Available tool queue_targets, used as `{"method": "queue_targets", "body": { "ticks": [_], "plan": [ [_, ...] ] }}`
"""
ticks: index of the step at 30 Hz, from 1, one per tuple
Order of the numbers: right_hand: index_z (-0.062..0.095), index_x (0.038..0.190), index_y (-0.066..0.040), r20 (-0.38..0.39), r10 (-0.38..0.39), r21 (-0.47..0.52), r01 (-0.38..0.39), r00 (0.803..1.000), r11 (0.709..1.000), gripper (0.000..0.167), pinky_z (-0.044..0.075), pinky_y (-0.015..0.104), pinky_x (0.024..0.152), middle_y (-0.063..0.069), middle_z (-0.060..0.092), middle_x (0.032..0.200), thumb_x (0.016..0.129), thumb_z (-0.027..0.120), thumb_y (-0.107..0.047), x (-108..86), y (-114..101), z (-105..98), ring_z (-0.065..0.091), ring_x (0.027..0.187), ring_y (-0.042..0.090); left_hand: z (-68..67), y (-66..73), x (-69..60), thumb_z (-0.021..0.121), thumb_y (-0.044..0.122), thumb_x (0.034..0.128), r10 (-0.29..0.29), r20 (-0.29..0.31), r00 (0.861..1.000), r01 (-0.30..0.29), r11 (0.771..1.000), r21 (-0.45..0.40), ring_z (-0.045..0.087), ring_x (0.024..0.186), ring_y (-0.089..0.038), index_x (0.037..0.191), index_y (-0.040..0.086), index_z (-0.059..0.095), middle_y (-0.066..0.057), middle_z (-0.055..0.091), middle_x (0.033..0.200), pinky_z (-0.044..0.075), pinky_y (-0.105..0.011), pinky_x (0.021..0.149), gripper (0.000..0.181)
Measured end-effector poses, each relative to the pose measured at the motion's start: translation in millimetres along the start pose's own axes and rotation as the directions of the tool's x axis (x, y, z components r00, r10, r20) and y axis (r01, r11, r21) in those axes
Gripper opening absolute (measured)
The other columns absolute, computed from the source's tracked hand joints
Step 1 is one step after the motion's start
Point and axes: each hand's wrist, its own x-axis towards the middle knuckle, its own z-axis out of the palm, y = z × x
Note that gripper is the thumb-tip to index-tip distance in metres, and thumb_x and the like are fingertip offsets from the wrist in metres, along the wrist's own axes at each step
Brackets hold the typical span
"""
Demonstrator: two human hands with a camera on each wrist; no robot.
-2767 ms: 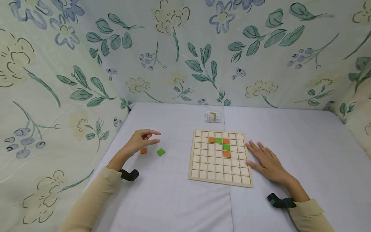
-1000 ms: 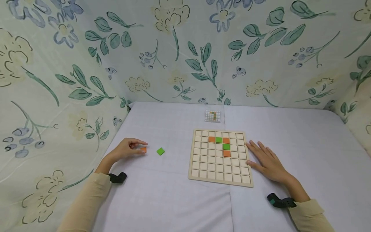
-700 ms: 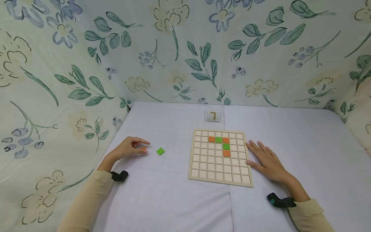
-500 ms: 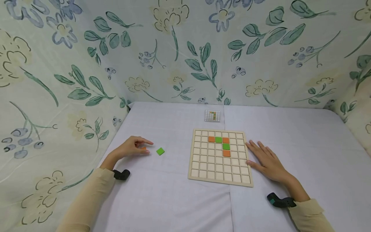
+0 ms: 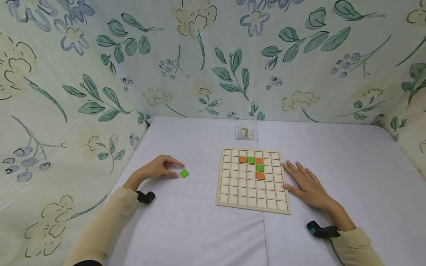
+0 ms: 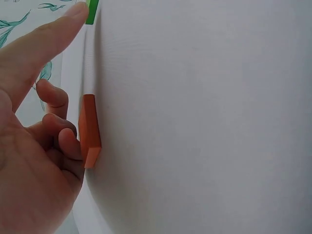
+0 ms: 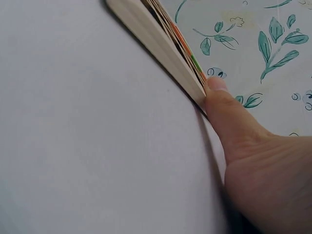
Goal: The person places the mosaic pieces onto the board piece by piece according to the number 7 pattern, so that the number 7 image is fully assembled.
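My left hand (image 5: 158,167) is low over the table at the left, thumb and index finger stretched apart toward a loose green square tile (image 5: 184,173). The left wrist view shows the thumb tip overlapping the green tile (image 6: 91,12); whether they touch I cannot tell. Beside the curled other fingers (image 6: 68,141) an orange tile (image 6: 89,130) sits on the cloth, hidden under the hand in the head view. My right hand (image 5: 307,185) lies flat with fingers spread, its fingertips and thumb against the right edge of the wooden grid board (image 5: 233,205).
Several orange and green tiles, such as this orange one (image 5: 260,176), sit in the board's cells in a bent line. Behind the board lies a small pattern card (image 5: 244,132). A white cloth (image 5: 196,229) covers the table, with a floral curtain (image 5: 213,55) behind it.
My left hand moved back left to the orange tile, then slid right toward the green tile, covering the orange one in the head view. My right hand and the board stayed put.
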Motion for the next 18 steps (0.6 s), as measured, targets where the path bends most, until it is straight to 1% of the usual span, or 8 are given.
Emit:
{"method": "queue_targets", "body": {
  "ticks": [3,4,8,12,15,18],
  "plan": [
    [0.027,0.158,-0.009,0.000,0.003,-0.001,-0.003,1.000,1.000,0.077,0.002,0.060,0.115,0.021,0.023,0.160,0.098,0.062,-0.041,0.2,0.2,0.5,0.009,0.148,0.044,0.7,0.2,3.6,0.084,0.018,0.0819,-0.005,0.031,1.000,0.005,1.000,0.005,0.038,0.079,-0.020,0.119,0.013,0.075,-0.004,0.066,0.099,0.031,-0.027,0.069,0.038],
    [0.027,0.158,-0.009,0.000,0.003,-0.002,-0.003,1.000,1.000,0.077,0.002,0.060,0.115,0.021,0.023,0.160,0.098,0.062,-0.041,0.3,0.2,0.7,0.009,0.148,0.044,0.9,0.0,4.4,0.084,0.018,0.0824,-0.005,0.039,0.999,0.005,1.000,0.010,0.039,0.081,-0.020,0.119,0.014,0.075,-0.002,0.067,0.105,0.031,-0.028,0.070,0.038],
    [0.027,0.158,-0.008,0.001,0.005,0.000,-0.005,1.000,1.000,0.077,0.002,0.060,0.115,0.021,0.023,0.160,0.098,0.062,-0.041,0.3,0.1,0.8,0.009,0.148,0.044,2.3,-0.7,7.2,0.082,0.019,0.0840,-0.009,0.066,0.998,0.007,1.000,0.027,0.041,0.087,-0.021,0.120,0.015,0.075,0.000,0.067,0.118,0.032,-0.029,0.074,0.037],
    [0.027,0.158,-0.009,0.000,0.004,0.002,-0.004,1.000,1.000,0.077,0.002,0.060,0.115,0.021,0.023,0.160,0.098,0.062,-0.040,0.0,-0.1,0.7,0.009,0.148,0.044,3.2,0.2,7.5,0.082,0.018,0.0845,-0.020,0.071,0.997,0.017,0.999,0.040,0.042,0.087,-0.020,0.119,0.015,0.075,0.002,0.068,0.117,0.033,-0.029,0.074,0.035],
    [0.027,0.158,-0.008,-0.001,0.004,0.004,-0.004,1.000,1.000,0.077,0.002,0.060,0.115,0.021,0.023,0.160,0.098,0.062,-0.040,-0.1,-0.5,0.4,0.009,0.148,0.044,3.3,1.2,7.2,0.082,0.017,0.0846,-0.011,0.074,0.997,0.008,0.999,0.040,0.042,0.088,-0.020,0.119,0.014,0.075,0.001,0.068,0.117,0.033,-0.030,0.074,0.035],
    [0.026,0.158,-0.008,-0.001,0.004,0.005,-0.004,1.000,1.000,0.077,0.002,0.060,0.115,0.022,0.023,0.160,0.098,0.063,-0.040,-0.1,-1.1,-0.1,0.009,0.148,0.044,3.3,1.5,7.3,0.081,0.017,0.0850,0.001,0.092,0.996,-0.005,0.999,0.043,0.043,0.092,-0.021,0.120,0.012,0.075,-0.001,0.066,0.118,0.033,-0.031,0.076,0.035]
  ]
}}
